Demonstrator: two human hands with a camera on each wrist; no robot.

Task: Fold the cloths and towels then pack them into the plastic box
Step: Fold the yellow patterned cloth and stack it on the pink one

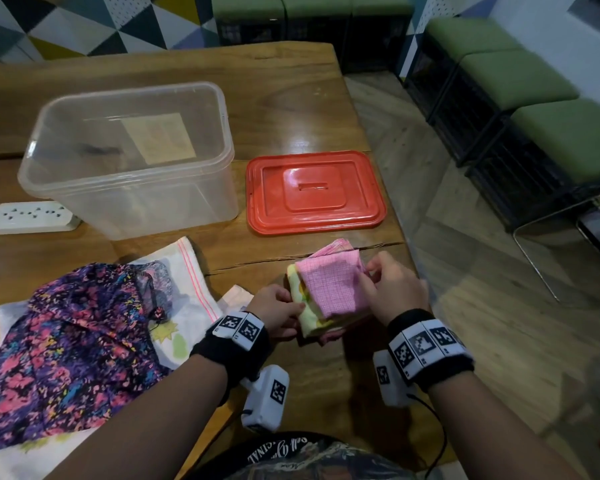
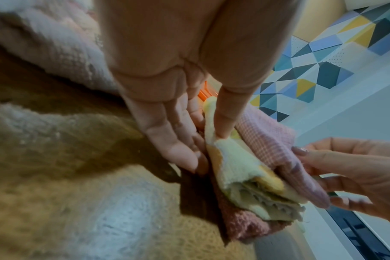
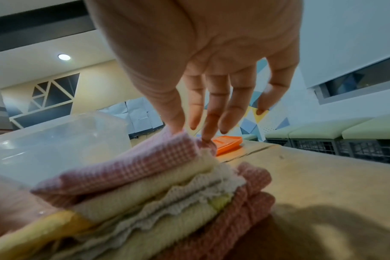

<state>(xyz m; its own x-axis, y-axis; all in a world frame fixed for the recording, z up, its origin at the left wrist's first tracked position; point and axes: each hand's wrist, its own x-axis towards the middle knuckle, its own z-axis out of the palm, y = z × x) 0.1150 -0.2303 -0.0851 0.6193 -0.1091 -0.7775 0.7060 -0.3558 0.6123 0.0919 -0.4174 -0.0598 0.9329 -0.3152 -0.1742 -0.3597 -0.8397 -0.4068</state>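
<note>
Got both hands pinching the folded stack (image 1: pixel 326 299), left hand (image 1: pixel 278 315) and right hand (image 1: pixel 392 292). Plastic box (image 1: pixel 129 161) looks empty, and the floral cloth (image 1: pixel 73 348) isn't folded yet.

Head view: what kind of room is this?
Likely a lounge or common room, not a kitchen: a row of green cushioned stools on black crates, a geometric painted wall, a big wooden table.

A folded stack (image 1: pixel 326 299), pink check cloth on top, lies at frame centre. The clear box (image 1: pixel 129 161) stands open upper left. Unfolded cloths (image 1: pixel 84 323) sprawl lower left.
</note>
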